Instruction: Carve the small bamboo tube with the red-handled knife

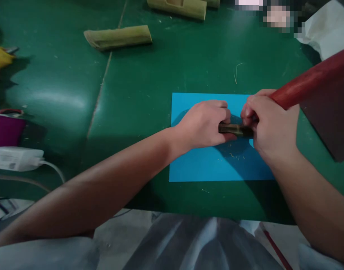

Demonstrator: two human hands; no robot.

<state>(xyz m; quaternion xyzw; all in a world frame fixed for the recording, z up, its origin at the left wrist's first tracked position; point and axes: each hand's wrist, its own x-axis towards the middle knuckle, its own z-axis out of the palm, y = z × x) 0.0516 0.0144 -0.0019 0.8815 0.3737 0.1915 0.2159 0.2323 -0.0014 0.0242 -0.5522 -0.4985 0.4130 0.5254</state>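
My left hand [205,125] is closed in a pinch on the left end of a small dark bamboo piece [234,129], held just above a blue sheet [205,165]. At the piece's right end, my right hand [269,127] is closed as well, its fingers wrapped round a red handle [307,80] that slants up to the right. A dark flat part [329,123] hangs below the handle. How the tool's working edge meets the bamboo piece is hidden by my fingers.
The green table [138,86] carries a bamboo section [118,36] at the back and another [177,7] at the top edge. A white power adapter [17,158] and a purple container [6,129] lie left. White paper [329,32] sits back right.
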